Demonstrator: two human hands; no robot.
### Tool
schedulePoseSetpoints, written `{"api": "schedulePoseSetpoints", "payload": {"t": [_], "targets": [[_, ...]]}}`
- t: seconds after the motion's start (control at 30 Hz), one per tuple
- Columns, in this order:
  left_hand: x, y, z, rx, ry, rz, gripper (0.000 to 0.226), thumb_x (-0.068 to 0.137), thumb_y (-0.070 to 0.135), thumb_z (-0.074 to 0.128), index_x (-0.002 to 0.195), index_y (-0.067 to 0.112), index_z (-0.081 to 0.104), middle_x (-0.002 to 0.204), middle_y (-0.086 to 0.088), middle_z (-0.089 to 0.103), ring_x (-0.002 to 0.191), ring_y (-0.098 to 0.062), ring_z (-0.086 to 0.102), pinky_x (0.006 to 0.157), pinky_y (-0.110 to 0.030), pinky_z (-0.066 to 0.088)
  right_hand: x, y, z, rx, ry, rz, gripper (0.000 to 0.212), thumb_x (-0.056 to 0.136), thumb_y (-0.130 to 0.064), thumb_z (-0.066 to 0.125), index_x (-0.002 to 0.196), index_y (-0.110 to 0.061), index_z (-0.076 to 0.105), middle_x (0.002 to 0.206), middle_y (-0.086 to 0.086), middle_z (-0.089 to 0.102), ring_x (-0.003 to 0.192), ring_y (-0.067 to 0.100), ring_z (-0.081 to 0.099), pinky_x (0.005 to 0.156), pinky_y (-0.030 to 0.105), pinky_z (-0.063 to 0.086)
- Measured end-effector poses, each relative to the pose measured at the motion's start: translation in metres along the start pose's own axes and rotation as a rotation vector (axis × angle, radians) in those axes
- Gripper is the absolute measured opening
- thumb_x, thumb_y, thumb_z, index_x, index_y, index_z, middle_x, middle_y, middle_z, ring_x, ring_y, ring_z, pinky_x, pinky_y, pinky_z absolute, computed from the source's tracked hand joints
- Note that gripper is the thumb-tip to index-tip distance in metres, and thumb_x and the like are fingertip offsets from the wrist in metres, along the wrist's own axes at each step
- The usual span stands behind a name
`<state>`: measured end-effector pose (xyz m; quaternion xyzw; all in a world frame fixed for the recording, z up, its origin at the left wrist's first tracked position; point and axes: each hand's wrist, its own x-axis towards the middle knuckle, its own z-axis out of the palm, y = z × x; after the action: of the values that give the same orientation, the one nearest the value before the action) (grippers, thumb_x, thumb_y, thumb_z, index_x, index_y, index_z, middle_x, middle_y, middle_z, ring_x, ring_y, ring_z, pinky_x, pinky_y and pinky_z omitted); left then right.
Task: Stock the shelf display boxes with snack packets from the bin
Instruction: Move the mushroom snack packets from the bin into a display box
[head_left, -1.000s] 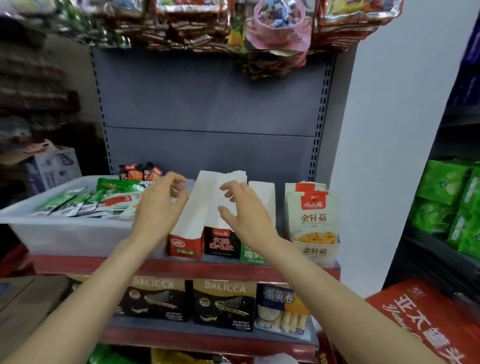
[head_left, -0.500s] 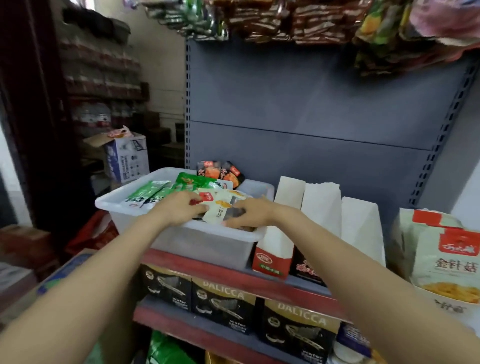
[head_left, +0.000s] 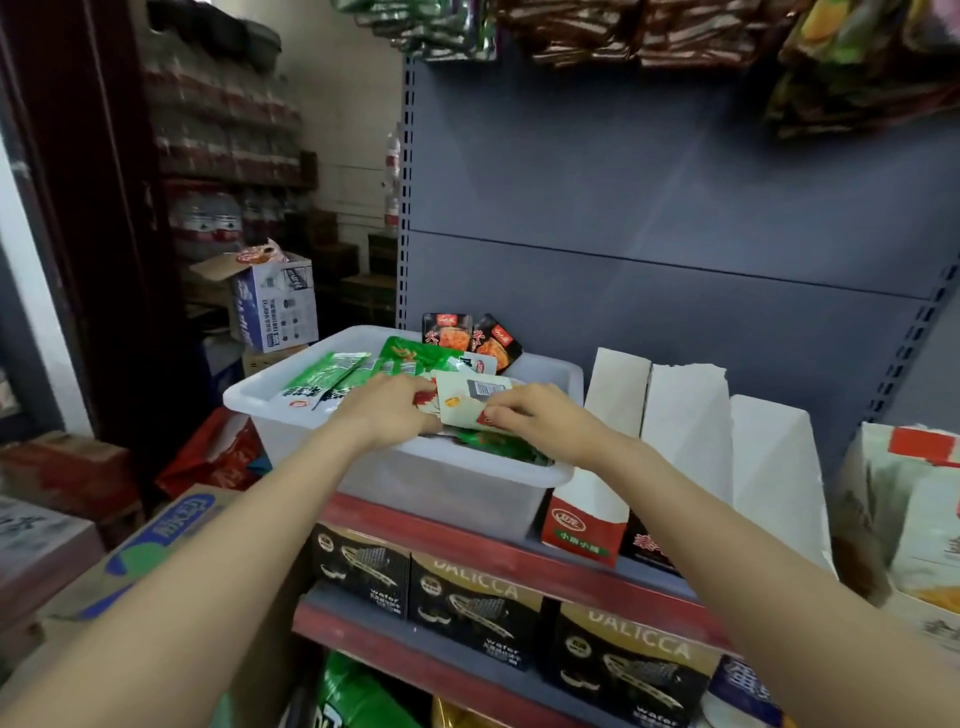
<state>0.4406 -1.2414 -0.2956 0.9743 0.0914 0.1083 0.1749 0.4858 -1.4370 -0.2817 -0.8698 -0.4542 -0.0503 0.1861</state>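
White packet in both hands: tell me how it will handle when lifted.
The white packet looks thin and flat, so probably light and floppy. Its glossy film may slip. Both the left hand and right hand pinch it.

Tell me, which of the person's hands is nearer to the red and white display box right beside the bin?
The right hand. It holds a packet over the bin's right end, by the red and white display box; the left hand works farther left, mid-bin.
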Motion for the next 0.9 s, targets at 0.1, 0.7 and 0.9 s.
{"api": "schedulePoseSetpoints", "payload": {"t": [0.1, 0.7, 0.9], "targets": [[-0.005, 0.001, 0.001, -0.038, 0.039, 0.035, 0.078, 0.080, 0.049, 0.066, 0.146, 0.036, 0.025, 0.147, 0.003, 0.040, 0.134, -0.026, 0.038, 0.104, -0.043, 0.037, -0.009, 0.003, -0.008, 0.424, 0.132, 0.127, 0.033, 0.100, -0.021, 0.044, 0.101, 0.006, 0.063, 0.094, 0.021, 0.063, 0.079, 0.021, 0.054, 0.070, 0.025, 0.042], [-0.054, 0.106, -0.007, -0.650, 0.424, 0.351, 0.025, 0.089, 0.008, 0.056, 0.078, 0.029, 0.050, 0.081, 0.000, 0.063, 0.075, -0.024, 0.059, 0.064, -0.033, 0.047, -0.121, 0.020, -0.054, 1.057, 0.582, 0.330, 0.021, 0.086, -0.017, 0.066, 0.107, -0.018, 0.061, 0.095, -0.004, 0.073, 0.084, 0.015, 0.070, 0.063, 0.031, 0.056], [-0.073, 0.172, 0.022, -0.760, 0.227, 0.422, 0.017, 0.091, 0.011, 0.058, 0.081, 0.023, 0.051, 0.085, -0.009, 0.062, 0.072, -0.019, 0.059, 0.055, -0.024, 0.054, -0.196, 0.045, -0.084, 0.723, 0.795, 0.396, 0.022, 0.075, -0.006, 0.076, 0.091, -0.018, 0.065, 0.086, -0.002, 0.072, 0.077, 0.013, 0.068, 0.064, 0.026, 0.055]]}}
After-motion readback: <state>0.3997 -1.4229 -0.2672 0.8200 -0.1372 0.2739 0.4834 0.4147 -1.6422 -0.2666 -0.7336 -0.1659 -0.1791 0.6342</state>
